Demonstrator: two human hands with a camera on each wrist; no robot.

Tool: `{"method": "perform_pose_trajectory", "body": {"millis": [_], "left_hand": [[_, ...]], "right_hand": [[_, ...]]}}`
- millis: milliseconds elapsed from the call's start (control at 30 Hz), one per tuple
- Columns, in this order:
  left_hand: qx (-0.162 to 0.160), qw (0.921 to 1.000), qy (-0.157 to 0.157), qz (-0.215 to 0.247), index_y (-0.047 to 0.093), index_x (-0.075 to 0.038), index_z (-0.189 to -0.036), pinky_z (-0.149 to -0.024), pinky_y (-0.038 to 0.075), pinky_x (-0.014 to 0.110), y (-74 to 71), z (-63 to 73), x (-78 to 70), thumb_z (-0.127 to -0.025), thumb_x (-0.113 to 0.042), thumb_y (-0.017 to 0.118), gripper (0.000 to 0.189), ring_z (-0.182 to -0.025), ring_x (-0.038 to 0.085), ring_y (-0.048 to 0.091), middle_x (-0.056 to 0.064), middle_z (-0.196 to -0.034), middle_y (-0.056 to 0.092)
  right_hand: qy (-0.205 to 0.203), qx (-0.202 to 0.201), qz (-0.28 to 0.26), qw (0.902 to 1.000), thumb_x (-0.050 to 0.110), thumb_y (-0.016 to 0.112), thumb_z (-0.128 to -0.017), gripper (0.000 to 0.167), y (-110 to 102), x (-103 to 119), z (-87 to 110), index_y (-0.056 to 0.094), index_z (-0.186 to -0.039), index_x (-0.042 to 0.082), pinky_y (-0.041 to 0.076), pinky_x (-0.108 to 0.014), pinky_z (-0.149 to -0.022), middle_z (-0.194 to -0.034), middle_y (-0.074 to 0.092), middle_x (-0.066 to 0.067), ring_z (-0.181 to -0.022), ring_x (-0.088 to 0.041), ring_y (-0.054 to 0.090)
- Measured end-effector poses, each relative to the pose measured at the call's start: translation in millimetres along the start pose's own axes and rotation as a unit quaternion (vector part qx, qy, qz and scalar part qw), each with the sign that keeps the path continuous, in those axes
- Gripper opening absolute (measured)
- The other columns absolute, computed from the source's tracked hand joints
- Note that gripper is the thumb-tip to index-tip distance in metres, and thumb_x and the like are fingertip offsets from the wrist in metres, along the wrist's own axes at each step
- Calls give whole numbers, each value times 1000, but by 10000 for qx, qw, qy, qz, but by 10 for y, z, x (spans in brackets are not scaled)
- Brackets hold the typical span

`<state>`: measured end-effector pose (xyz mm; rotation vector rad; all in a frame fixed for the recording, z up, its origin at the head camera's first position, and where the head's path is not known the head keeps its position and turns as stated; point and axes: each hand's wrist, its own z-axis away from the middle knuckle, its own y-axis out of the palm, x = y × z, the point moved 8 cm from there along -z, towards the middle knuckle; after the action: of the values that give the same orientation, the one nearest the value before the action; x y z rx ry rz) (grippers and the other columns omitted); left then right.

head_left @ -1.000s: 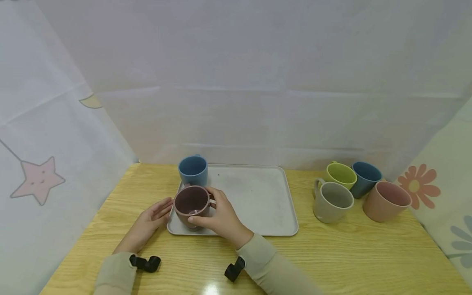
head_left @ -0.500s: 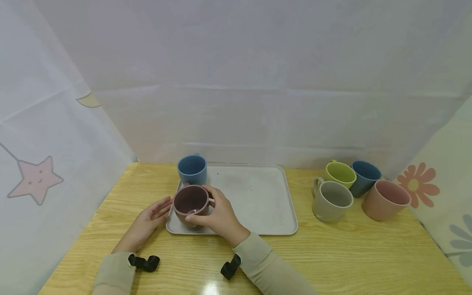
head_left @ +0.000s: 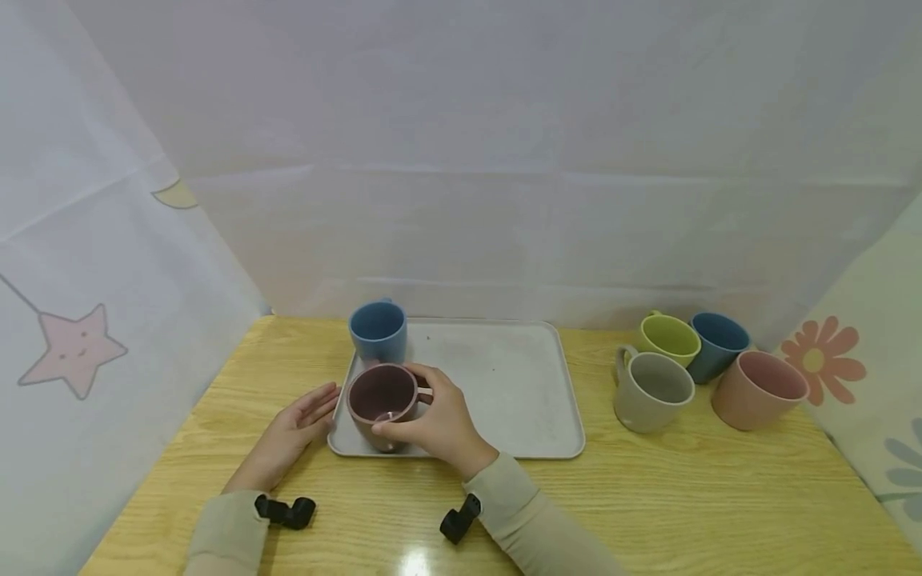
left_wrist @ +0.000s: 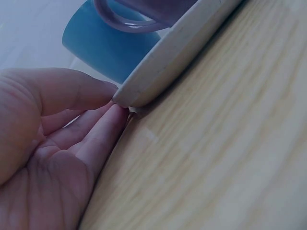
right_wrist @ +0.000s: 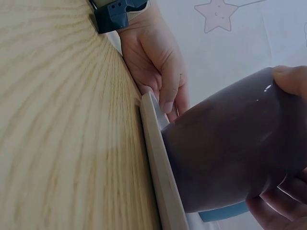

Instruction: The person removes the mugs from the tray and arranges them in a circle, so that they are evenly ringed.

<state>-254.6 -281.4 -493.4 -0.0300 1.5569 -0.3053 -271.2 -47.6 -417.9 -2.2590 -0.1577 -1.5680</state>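
Note:
In the head view, a dark purple mug (head_left: pixel 382 396) stands upright near the front left corner of the pale grey tray (head_left: pixel 504 400). My right hand (head_left: pixel 442 420) holds it from the right, thumb on the near side and fingers round the far side. The right wrist view shows the purple mug's base (right_wrist: pixel 187 167) at the tray, behind the rim. My left hand (head_left: pixel 298 428) has its fingers extended along the tray's left edge; in the left wrist view its fingertips (left_wrist: pixel 117 112) touch the tray's corner. A light blue mug (head_left: pixel 378 332) stands just behind the purple one.
Right of the tray on the wooden table (head_left: pixel 684 496) stand a grey mug (head_left: pixel 651 400), a lime green mug (head_left: pixel 670 340), a dark blue mug (head_left: pixel 713 348) and a pink mug (head_left: pixel 756 392), close together. A white cloth (head_left: pixel 490 200) hangs behind the table.
The purple mug and my right hand have shifted slightly to the right on the tray. My left hand stays at the tray's left edge.

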Motion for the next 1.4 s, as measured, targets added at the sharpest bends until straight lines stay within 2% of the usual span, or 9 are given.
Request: {"method": "perform_pose_trajectory", "body": {"millis": [267, 400, 567, 833, 933, 1133, 1400], "left_hand": [[75, 9998, -110, 137, 21, 1, -160, -101, 39, 9, 13, -9, 16, -105, -15, 57, 68, -144, 12, 36, 21, -164, 26], [56, 9998, -164, 112, 21, 0, -161, -100, 40, 9, 2, -16, 23, -106, -16, 57, 68, -144, 11, 37, 20, -164, 26], [21, 9997, -229, 85, 21, -2, -161, -100, 40, 8, -7, -25, 38, -105, -18, 58, 68, -145, 12, 36, 19, -164, 26], [73, 9995, -269, 117, 19, -2, -161, -100, 39, 8, 0, -22, 19, -105, -19, 58, 70, -149, 25, 29, 19, -165, 23], [49, 9996, -261, 69, 20, -2, -161, -100, 39, 8, -8, -21, 17, -105, -19, 58, 70, -149, 27, 28, 19, -165, 24], [38, 9998, -185, 9, 21, -1, -161, -99, 39, 7, -12, -23, 15, -105, -18, 58, 69, -148, 25, 30, 20, -164, 25], [76, 9998, -184, 39, 19, -1, -161, -99, 39, 7, -5, -28, 25, -105, -20, 58, 71, -146, 13, 34, 21, -165, 23]], "right_hand": [[30, -18, -143, 9999, 21, 96, -69, 82, -199, -15, 63, 57, -140, 13, 54, -37, -97, -132, 59, 0, -121, -20, 56], [28, -44, -148, 9999, 20, 95, -69, 80, -338, 6, 98, 58, -140, 14, 54, -39, -97, -132, 59, 1, -122, -20, 55], [56, -118, 62, 9999, 18, 95, -70, 79, -547, 78, 152, 57, -140, 14, 54, -38, -97, -132, 59, 2, -122, -19, 54], [-69, -312, 302, 9990, 17, 95, -70, 80, -881, 175, 303, 57, -140, 16, 53, -42, -95, -132, 60, 5, -120, -15, 54], [-153, -347, 391, 9985, 17, 94, -71, 79, -984, 203, 363, 57, -141, 17, 54, -43, -94, -134, 59, 3, -120, -19, 54], [-249, -344, 395, 9983, 18, 92, -73, 79, -1191, 273, 487, 55, -143, 18, 53, -51, -94, -135, 59, 1, -122, -24, 54], [-282, -382, 652, 9967, 14, 91, -74, 76, -1547, 266, 685, 56, -142, 17, 55, -41, -91, -136, 60, -1, -121, -24, 55]]}}
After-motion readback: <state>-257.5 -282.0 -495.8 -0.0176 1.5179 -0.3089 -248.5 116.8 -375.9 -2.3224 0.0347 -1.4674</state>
